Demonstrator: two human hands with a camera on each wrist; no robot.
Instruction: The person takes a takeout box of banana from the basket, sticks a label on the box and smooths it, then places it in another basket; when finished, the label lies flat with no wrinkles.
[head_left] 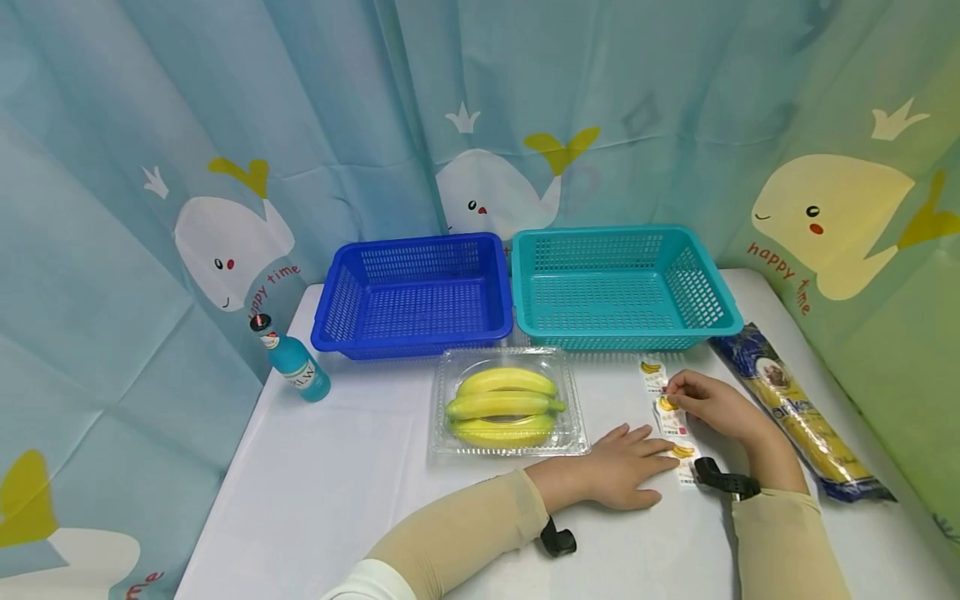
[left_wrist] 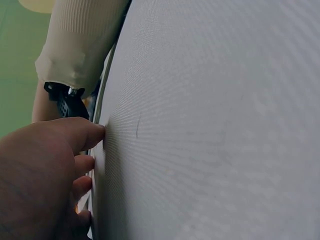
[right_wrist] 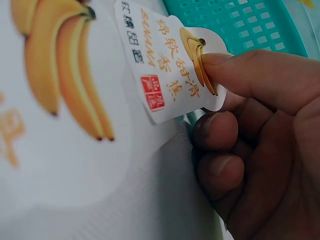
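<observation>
Lettering (right_wrist: 148, 37) reads BANANA only in the right-wrist view, my right grip (right_wrist: 267, 125) pinching that label (right_wrist: 170, 62); the head view shows my left grip (head_left: 624, 468) spread, touching the lower label (head_left: 686, 473).

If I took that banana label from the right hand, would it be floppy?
Probably bendy and very light: the banana label looks paper-thin. It might not droop much, though: it sticks out nearly flat from where the right hand pinches it.
</observation>
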